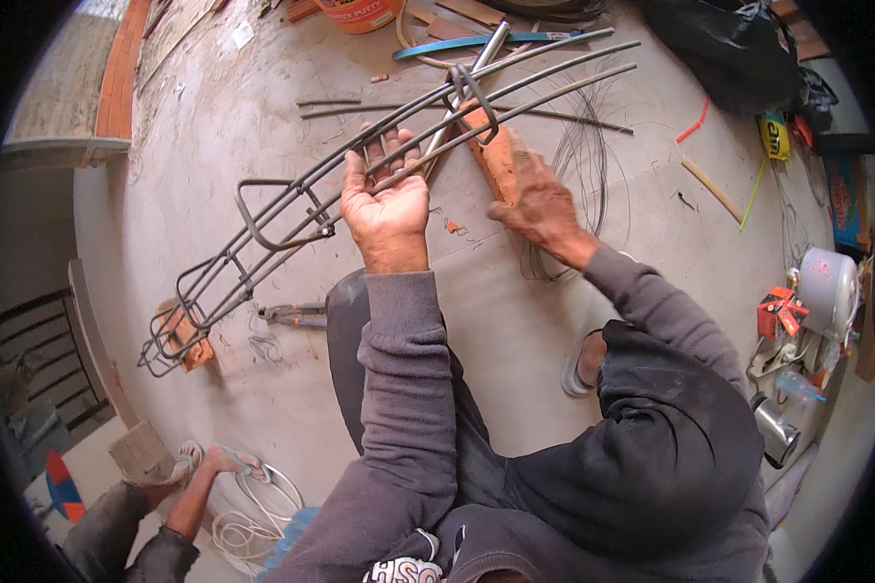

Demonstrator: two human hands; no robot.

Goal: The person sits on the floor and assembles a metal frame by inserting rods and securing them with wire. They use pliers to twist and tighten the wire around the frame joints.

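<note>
Rod frame point(313, 202): long axis lower-left to upper-right, lying across the fingers of the nearer, left hand point(389, 206).
Left hand: upturned, loosely cupped beneath rods.
Right hand point(540, 201): gripping orange brick point(490, 151) near frame's right end.

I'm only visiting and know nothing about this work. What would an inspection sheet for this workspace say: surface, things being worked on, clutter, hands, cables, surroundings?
Surface: pale floor, marked and littered with scraps.
Job's things: long frame of dark metal bars with bent rings; orange brick near one end, second brick at the other.
Clutter: pincers, blue strip, loose thin wire.
Left hand: palm up, fingers beneath the bars.
Right hand: grasping the orange brick.
Cables: white cable in loose coils, lower left; whether it is plugged in cannot be told.
Surroundings: another person's feet in sandals, lower left; black bag, upper right; orange bucket, top edge.
</note>
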